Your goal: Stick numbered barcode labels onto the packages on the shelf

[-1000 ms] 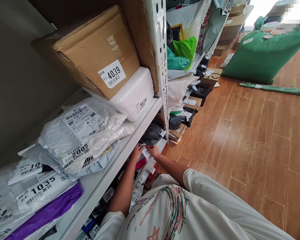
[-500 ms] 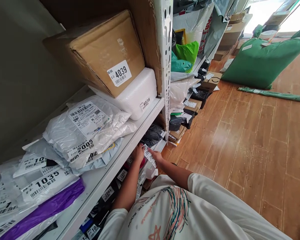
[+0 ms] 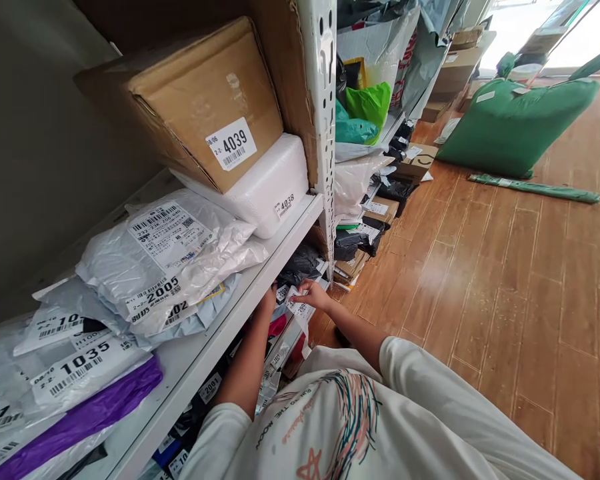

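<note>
My right hand (image 3: 314,294) pinches a strip of white printed number labels (image 3: 301,308), whose tail hangs down in front of the lower shelf. My left hand (image 3: 269,300) reaches in at the lower shelf, its fingers mostly hidden by the upper shelf's edge. Just beside it shows a small number label (image 3: 282,293), which seems to lie on a package. Behind both hands sits a black plastic parcel (image 3: 300,265). A red-pink package (image 3: 277,326) is below my left hand.
The upper shelf (image 3: 200,347) carries a cardboard box (image 3: 205,113) marked 4039, a white foam box (image 3: 260,193) and several bagged parcels (image 3: 155,260). A perforated white post (image 3: 325,133) stands beyond my hands. A large green sack (image 3: 520,127) rests on the wooden floor (image 3: 480,287).
My left hand has moved left and inward, away from the label strip. The right hand still holds the strip, slightly higher, and its tail now hangs lower.
</note>
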A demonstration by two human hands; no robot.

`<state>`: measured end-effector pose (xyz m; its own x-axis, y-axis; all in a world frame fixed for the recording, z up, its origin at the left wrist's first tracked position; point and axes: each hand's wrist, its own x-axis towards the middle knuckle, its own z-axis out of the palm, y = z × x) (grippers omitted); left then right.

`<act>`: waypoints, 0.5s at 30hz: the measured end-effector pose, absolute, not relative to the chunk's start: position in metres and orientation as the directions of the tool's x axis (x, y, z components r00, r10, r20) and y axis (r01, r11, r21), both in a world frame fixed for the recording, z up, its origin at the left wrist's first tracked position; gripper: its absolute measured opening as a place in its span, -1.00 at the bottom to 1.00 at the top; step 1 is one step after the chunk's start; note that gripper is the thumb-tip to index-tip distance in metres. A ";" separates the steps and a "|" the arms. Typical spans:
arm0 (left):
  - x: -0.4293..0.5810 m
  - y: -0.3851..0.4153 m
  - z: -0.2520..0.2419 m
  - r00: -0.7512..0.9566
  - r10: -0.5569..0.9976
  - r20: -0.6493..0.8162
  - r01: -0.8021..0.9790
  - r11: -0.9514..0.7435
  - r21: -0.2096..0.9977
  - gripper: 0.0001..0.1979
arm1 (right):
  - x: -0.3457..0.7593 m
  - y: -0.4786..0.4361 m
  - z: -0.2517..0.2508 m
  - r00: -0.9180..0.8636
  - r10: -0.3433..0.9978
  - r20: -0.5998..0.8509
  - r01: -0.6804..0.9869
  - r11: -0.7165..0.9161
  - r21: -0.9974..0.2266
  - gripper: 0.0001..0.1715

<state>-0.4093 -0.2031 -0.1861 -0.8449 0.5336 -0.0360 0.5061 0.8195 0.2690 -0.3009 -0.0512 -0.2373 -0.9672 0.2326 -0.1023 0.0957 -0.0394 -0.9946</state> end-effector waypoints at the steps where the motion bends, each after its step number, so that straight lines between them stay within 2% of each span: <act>1: -0.411 -0.203 -0.186 -0.820 0.571 -0.032 0.545 0.798 0.256 -0.82 | -0.304 -0.048 -0.236 -0.973 0.223 -0.064 0.060 -0.024 -0.998 -0.52; 7: -0.396 -0.213 -0.191 -0.587 0.806 -0.074 0.781 0.588 0.210 -0.78 | -0.311 -0.027 -0.234 -0.975 0.212 0.063 -0.067 -0.011 -0.998 -0.50; 12: -0.383 -0.219 -0.198 -0.504 0.849 -0.157 0.833 0.526 0.174 -0.73 | -0.319 -0.022 -0.239 -0.973 0.215 0.078 -0.095 -0.065 -0.993 -0.50; 15: -0.382 -0.218 -0.192 -0.493 0.846 -0.205 0.830 0.528 0.182 -0.76 | -0.321 -0.026 -0.239 -0.973 0.222 0.060 -0.087 -0.114 -0.990 -0.51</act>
<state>-0.3824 -0.2181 -0.1922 -0.4930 0.8455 -0.2049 0.8297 0.5278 0.1818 -0.3214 -0.0263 -0.2394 -0.9732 0.2221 0.0597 -0.0866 -0.1137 -0.9897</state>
